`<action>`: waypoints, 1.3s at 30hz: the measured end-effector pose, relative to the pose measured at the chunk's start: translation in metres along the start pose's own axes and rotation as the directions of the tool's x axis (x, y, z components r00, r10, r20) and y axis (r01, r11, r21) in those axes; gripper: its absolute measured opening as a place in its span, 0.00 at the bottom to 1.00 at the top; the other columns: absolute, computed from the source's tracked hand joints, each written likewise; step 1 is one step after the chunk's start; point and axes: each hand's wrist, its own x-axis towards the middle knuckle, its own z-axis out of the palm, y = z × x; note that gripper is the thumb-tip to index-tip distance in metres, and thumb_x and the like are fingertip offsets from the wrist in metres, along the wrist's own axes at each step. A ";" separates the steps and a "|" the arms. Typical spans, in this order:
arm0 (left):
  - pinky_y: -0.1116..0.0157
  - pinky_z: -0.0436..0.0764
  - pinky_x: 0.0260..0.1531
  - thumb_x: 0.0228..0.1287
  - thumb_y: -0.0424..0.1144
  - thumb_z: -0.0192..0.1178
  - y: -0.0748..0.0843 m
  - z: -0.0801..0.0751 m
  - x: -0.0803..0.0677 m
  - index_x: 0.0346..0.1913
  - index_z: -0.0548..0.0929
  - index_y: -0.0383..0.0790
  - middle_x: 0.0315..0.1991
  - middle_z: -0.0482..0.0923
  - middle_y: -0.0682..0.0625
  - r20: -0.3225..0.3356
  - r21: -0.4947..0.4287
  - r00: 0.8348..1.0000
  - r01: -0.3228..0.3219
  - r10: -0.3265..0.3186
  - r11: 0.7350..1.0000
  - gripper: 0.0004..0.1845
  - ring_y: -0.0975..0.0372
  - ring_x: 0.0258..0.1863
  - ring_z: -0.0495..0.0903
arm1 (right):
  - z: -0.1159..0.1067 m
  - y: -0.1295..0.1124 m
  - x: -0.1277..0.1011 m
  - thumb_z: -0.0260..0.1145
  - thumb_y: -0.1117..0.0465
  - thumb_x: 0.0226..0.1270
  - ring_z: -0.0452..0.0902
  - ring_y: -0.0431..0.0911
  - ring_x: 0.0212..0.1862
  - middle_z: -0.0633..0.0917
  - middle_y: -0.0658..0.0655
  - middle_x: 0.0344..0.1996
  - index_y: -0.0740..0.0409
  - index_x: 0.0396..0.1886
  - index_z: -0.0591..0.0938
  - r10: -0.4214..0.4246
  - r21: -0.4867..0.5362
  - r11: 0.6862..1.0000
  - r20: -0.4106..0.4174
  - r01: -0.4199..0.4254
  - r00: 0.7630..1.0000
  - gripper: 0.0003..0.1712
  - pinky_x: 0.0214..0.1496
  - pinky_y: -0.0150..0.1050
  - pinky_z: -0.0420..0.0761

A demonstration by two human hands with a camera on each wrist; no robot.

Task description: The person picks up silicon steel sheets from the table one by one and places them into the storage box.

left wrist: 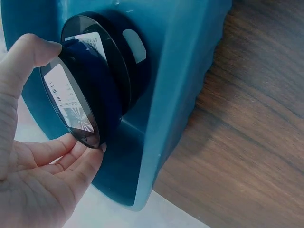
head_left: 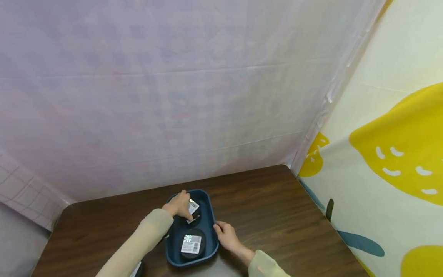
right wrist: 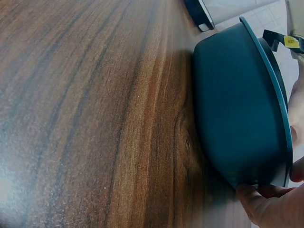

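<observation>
A blue rectangular bin (head_left: 208, 211) stands on the brown wooden table. My left hand (head_left: 179, 206) reaches into its far end and holds a flat round black container (left wrist: 66, 95) with a white label, thumb on one edge and fingertips on the opposite one. Behind it in the left wrist view, a second black container (left wrist: 124, 61) is partly covered by the held one. At the bin's near end, a labelled black container (head_left: 192, 243) lies flat in the head view. My right hand (head_left: 226, 236) grips the bin's right side, fingers at its outer wall in the right wrist view.
Another black container (head_left: 138, 269) sits on the table at the lower left, partly hidden by the left sleeve (head_left: 138, 238). The wooden tabletop (head_left: 263, 207) extends to the right. A pale cloth wall (head_left: 166, 115) rises behind, and a lemon-print cloth (head_left: 373, 161) hangs at right.
</observation>
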 end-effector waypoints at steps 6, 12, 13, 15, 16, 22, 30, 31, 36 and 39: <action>0.59 0.76 0.27 0.24 0.43 0.80 0.002 0.001 -0.003 0.30 0.77 0.35 0.31 0.67 0.45 0.006 0.003 1.000 -0.017 0.017 1.000 0.28 0.58 0.28 0.69 | 0.000 0.001 0.000 0.58 0.66 0.67 0.80 0.59 0.44 0.84 0.67 0.38 0.74 0.42 0.81 -0.028 -0.024 0.999 -0.017 0.027 0.999 0.13 0.46 0.48 0.80; 0.59 0.76 0.27 0.23 0.41 0.81 0.003 0.002 -0.004 0.28 0.76 0.35 0.31 0.67 0.46 0.013 -0.006 1.000 -0.012 0.012 1.000 0.27 0.58 0.27 0.69 | 0.001 0.003 -0.001 0.58 0.66 0.67 0.81 0.57 0.42 0.85 0.66 0.37 0.74 0.42 0.81 -0.017 -0.016 1.000 -0.017 0.017 1.000 0.13 0.44 0.47 0.81; 0.59 0.76 0.27 0.24 0.41 0.81 0.004 0.002 -0.004 0.28 0.76 0.35 0.31 0.67 0.46 0.013 -0.007 1.000 -0.013 0.013 1.000 0.27 0.58 0.27 0.69 | 0.001 0.003 -0.001 0.58 0.66 0.67 0.81 0.56 0.42 0.85 0.66 0.37 0.74 0.42 0.81 -0.016 -0.016 1.000 -0.017 0.015 1.000 0.13 0.44 0.47 0.81; 0.59 0.76 0.28 0.24 0.41 0.80 0.004 0.001 -0.005 0.28 0.76 0.35 0.30 0.67 0.46 0.013 -0.005 1.000 -0.013 0.013 1.000 0.26 0.58 0.27 0.69 | 0.001 0.003 -0.001 0.58 0.66 0.67 0.81 0.56 0.42 0.85 0.66 0.37 0.74 0.42 0.81 -0.013 -0.012 1.000 -0.018 0.013 1.000 0.13 0.44 0.47 0.81; 0.59 0.76 0.28 0.24 0.41 0.80 0.004 0.001 -0.005 0.28 0.76 0.35 0.30 0.67 0.46 0.012 -0.005 1.000 -0.013 0.013 1.000 0.26 0.58 0.27 0.69 | 0.001 0.003 -0.001 0.58 0.66 0.67 0.81 0.57 0.42 0.85 0.66 0.37 0.74 0.42 0.81 -0.016 -0.013 1.000 -0.019 0.015 1.000 0.13 0.44 0.47 0.81; 0.59 0.77 0.29 0.25 0.41 0.80 0.003 -0.004 -0.007 0.33 0.77 0.32 0.31 0.67 0.46 0.004 -0.012 1.000 -0.013 0.014 1.000 0.29 0.58 0.27 0.70 | 0.002 0.003 0.001 0.58 0.66 0.67 0.80 0.57 0.43 0.85 0.67 0.37 0.74 0.42 0.81 -0.024 -0.028 0.999 -0.022 0.023 0.999 0.13 0.45 0.47 0.81; 0.58 0.78 0.32 0.25 0.42 0.80 -0.002 -0.021 -0.017 0.36 0.78 0.28 0.30 0.69 0.46 -0.015 0.006 0.999 -0.050 0.050 0.999 0.32 0.56 0.30 0.72 | 0.003 0.004 0.001 0.58 0.66 0.66 0.81 0.57 0.41 0.85 0.66 0.36 0.74 0.40 0.81 -0.050 -0.038 0.998 -0.032 0.049 0.998 0.13 0.44 0.46 0.81; 0.57 0.79 0.33 0.25 0.42 0.80 -0.004 -0.024 -0.019 0.36 0.78 0.28 0.31 0.69 0.45 -0.017 0.010 0.998 -0.052 0.053 0.999 0.32 0.56 0.30 0.73 | 0.003 0.004 0.001 0.58 0.66 0.66 0.81 0.57 0.41 0.85 0.66 0.36 0.74 0.40 0.81 -0.053 -0.040 0.998 -0.035 0.052 0.998 0.13 0.43 0.46 0.81; 0.55 0.80 0.40 0.25 0.42 0.80 -0.013 -0.041 -0.035 0.43 0.77 0.23 0.36 0.73 0.41 -0.010 0.022 0.999 -0.040 0.040 0.999 0.38 0.51 0.37 0.75 | 0.003 0.004 0.002 0.58 0.67 0.67 0.80 0.56 0.40 0.85 0.66 0.35 0.74 0.40 0.81 -0.053 -0.025 0.998 -0.037 0.052 0.998 0.12 0.42 0.46 0.81; 0.53 0.80 0.42 0.27 0.43 0.80 -0.019 -0.051 -0.049 0.46 0.76 0.21 0.39 0.73 0.39 -0.005 0.012 0.999 -0.035 0.035 0.999 0.41 0.49 0.40 0.76 | 0.003 0.004 0.003 0.58 0.67 0.67 0.80 0.57 0.41 0.85 0.66 0.36 0.74 0.41 0.81 -0.050 -0.018 0.999 -0.037 0.049 0.998 0.12 0.43 0.47 0.81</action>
